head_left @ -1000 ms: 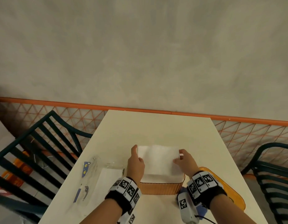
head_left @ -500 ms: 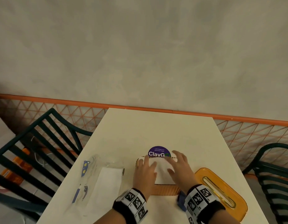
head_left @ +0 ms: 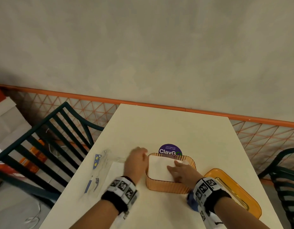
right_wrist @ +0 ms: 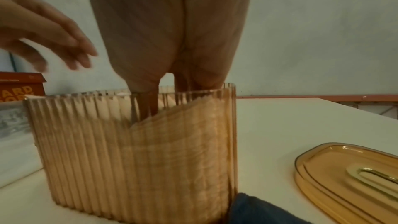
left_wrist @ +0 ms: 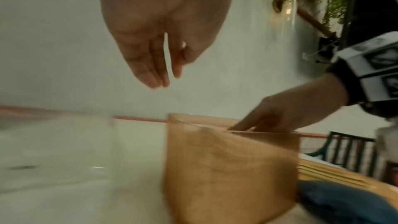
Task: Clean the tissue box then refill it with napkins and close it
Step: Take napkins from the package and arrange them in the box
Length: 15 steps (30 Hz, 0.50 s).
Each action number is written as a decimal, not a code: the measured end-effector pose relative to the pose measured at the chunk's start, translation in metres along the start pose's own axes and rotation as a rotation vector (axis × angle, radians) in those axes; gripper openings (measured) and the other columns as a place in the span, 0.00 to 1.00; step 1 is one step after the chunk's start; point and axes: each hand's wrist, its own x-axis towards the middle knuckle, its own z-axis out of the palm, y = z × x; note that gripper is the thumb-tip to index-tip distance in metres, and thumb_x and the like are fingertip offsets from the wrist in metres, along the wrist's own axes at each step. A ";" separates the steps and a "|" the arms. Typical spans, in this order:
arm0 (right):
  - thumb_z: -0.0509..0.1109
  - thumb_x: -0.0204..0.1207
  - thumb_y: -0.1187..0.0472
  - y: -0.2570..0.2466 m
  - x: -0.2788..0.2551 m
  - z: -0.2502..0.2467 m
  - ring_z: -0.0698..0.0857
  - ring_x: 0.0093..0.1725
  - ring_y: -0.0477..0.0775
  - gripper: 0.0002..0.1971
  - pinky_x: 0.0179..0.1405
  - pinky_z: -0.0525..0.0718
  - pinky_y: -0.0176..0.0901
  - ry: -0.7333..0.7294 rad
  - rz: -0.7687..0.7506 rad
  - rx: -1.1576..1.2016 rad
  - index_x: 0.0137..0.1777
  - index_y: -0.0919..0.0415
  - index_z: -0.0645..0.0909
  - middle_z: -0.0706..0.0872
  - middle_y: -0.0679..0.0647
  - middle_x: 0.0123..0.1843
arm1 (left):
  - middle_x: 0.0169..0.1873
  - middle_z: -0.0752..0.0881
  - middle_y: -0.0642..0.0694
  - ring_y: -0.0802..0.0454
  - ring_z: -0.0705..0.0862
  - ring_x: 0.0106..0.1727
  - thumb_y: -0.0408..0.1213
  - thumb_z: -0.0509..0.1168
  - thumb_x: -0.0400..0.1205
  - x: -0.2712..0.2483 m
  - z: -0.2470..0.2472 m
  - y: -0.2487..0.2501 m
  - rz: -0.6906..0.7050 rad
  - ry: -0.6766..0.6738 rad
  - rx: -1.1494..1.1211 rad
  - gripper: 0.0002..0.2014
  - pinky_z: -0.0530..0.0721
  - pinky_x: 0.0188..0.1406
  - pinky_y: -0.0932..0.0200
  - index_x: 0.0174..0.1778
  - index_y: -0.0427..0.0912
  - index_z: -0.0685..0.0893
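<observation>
On the cream table stands the ribbed amber tissue box, napkins inside. Right hand presses them with straight fingers. Left hand hovers relaxed, holding nothing, just left of the box. Amber lid lies to the right.

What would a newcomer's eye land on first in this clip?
The ribbed amber tissue box at the table's near middle, with white napkins inside and the right hand pressing them down. Next, its slotted lid lying to the right, and the left hand hovering open beside the box.
</observation>
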 end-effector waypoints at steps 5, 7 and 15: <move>0.62 0.81 0.61 0.015 0.004 0.003 0.72 0.72 0.54 0.17 0.72 0.68 0.41 0.421 0.099 0.241 0.68 0.53 0.78 0.76 0.53 0.73 | 0.61 0.77 0.39 0.39 0.79 0.61 0.33 0.55 0.83 -0.001 -0.020 -0.076 -0.304 -0.017 0.204 0.09 0.80 0.57 0.46 0.57 0.38 0.76; 0.64 0.79 0.62 0.023 0.002 0.005 0.72 0.68 0.56 0.17 0.66 0.75 0.43 0.536 0.175 0.237 0.68 0.54 0.78 0.77 0.54 0.70 | 0.72 0.67 0.38 0.39 0.70 0.72 0.42 0.55 0.85 -0.010 -0.003 -0.092 -0.389 -0.312 0.354 0.20 0.75 0.68 0.47 0.71 0.39 0.67; 0.61 0.81 0.56 0.019 -0.004 0.027 0.69 0.73 0.60 0.26 0.72 0.75 0.49 0.371 0.396 0.312 0.78 0.55 0.60 0.63 0.58 0.77 | 0.71 0.65 0.42 0.42 0.68 0.71 0.47 0.61 0.81 -0.026 0.038 -0.098 -0.326 -0.350 0.629 0.24 0.76 0.67 0.53 0.71 0.41 0.65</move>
